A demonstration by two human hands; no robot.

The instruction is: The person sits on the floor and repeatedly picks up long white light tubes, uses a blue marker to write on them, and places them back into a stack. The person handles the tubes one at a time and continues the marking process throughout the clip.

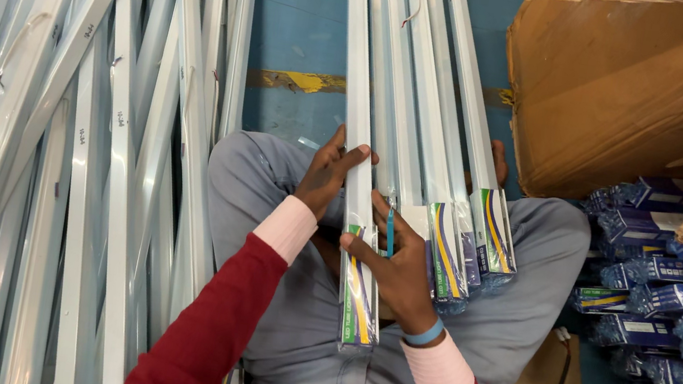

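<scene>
Long white plastic-sleeved light tube (359,177) is running lengthwise away from the lap; left hand (328,172) is clamping its shaft, right hand (396,269) gripping nearer the printed end.

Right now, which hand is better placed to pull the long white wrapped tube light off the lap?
Probably the left hand: its fingers already wrap the long white plastic-wrapped tube light higher up the shaft. The right hand only rests beside its printed end and also holds a thin blue pen.
</scene>
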